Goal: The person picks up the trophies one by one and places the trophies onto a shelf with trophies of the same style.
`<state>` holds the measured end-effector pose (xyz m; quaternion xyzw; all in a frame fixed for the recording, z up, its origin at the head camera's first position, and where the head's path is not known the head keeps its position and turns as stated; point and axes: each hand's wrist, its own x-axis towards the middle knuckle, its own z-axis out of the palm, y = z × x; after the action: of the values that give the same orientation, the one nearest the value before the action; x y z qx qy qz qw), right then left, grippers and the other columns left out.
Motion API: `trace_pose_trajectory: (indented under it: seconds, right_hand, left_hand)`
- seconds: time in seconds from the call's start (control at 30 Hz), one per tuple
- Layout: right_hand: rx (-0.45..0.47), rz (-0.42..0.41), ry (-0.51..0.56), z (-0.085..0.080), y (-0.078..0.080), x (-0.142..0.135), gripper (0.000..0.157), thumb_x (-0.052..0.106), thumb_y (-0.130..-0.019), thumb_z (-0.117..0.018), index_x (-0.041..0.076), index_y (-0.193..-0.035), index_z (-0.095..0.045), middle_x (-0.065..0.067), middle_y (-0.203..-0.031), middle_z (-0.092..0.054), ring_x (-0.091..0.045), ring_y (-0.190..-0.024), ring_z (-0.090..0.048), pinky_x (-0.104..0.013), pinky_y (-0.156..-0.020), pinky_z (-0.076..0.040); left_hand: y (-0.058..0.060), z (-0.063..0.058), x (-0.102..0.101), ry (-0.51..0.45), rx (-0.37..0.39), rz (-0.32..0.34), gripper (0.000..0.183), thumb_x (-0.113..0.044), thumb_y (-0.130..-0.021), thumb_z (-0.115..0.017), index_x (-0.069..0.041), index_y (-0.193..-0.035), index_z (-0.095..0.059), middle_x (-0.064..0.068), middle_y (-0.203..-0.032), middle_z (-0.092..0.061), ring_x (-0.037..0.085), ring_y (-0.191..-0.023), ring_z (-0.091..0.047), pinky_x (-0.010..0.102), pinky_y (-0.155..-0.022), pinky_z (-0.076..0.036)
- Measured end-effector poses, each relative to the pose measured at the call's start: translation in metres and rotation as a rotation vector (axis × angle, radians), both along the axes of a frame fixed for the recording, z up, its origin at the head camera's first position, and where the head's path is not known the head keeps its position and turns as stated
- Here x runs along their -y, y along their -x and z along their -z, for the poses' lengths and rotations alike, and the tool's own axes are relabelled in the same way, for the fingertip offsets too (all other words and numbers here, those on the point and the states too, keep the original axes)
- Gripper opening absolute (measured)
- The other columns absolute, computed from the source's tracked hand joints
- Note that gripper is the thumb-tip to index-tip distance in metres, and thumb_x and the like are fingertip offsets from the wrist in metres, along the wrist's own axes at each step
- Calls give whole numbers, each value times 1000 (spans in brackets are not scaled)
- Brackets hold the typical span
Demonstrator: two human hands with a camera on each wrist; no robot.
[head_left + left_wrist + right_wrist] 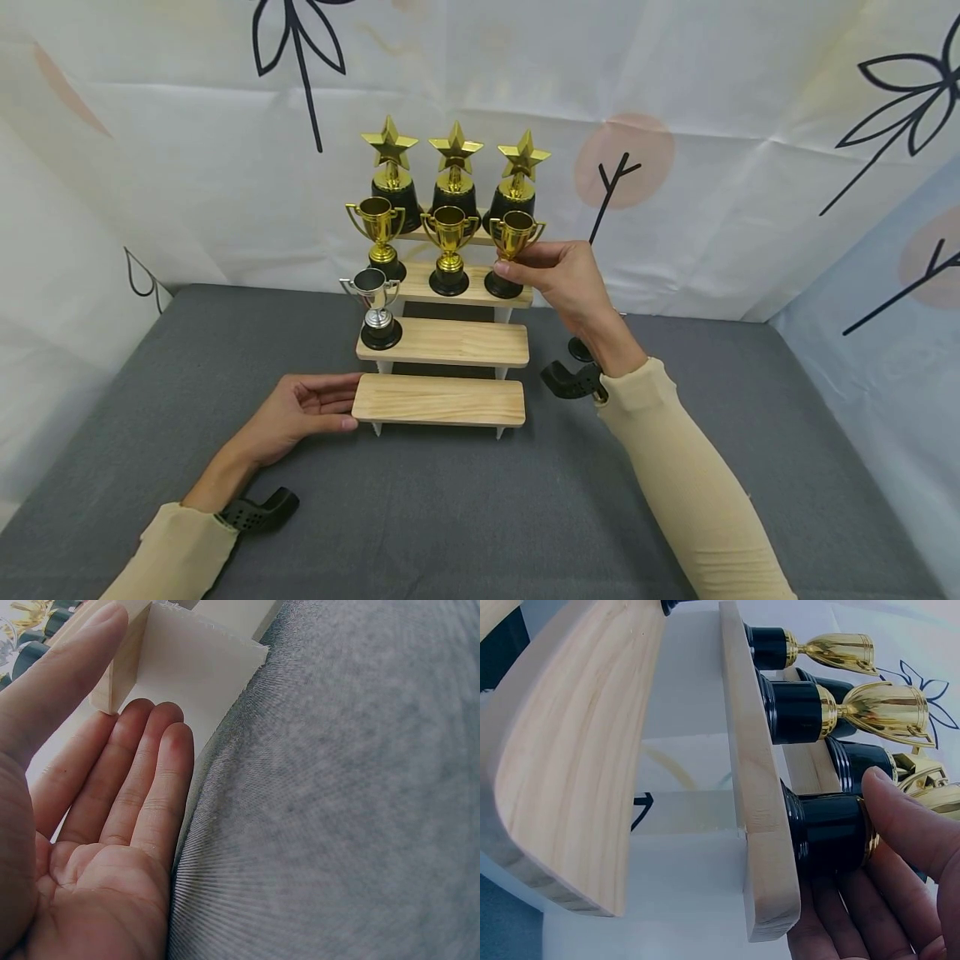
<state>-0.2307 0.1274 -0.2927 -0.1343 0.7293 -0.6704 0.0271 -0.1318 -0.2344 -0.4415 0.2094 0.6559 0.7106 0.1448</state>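
Note:
A stepped wooden display stand (pixel 442 400) holds small trophies on its tiers. With thumb and fingers, my right hand (pixel 570 279) grips the rightmost gold trophy cup (pixel 515 235) on the second tier from the top; its black base (pixel 832 832) sits on the board in the right wrist view. Two more gold cups, a middle one (pixel 450 233) and a left one (pixel 380 225), share that tier. Below them, a silver trophy cup (pixel 375 300) stands at the left end of its tier. My left hand (pixel 311 412) rests at the lowest tier's left end, its fingers extended in the left wrist view.
Three gold star trophies (pixel 455 158) line the top tier. Partly hidden behind my right wrist, a round black base (pixel 580 350) stands on the grey cloth (pixel 450 517). A patterned white sheet (pixel 487 58) hangs behind the stand.

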Motion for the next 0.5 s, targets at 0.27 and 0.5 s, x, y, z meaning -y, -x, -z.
trace_pose_trajectory:
  seconds: [0.27,0.5]
  right_hand:
    - [-7,-1,10,1,-1,0,32,0,-89,-77,-11,-118,-70,-22,-113,-72,-26,-116,-65,-39,-106,-51]
    - [-12,-2,7,1,0,-1,35,-1,-89,-77,-14,-119,-68,-20,-111,-73,-28,-115,-65,-41,-107,-51]
  left_hand:
    - [0,1,0,6,1,-4,64,15,-86,-71,22,-141,-40,6,-136,-63,20,-121,-64,36,-97,-57]
    - [0,1,0,13,-5,-6,64,15,-86,-72,22,-141,-41,6,-136,-63,19,-121,-64,35,-97,-57]
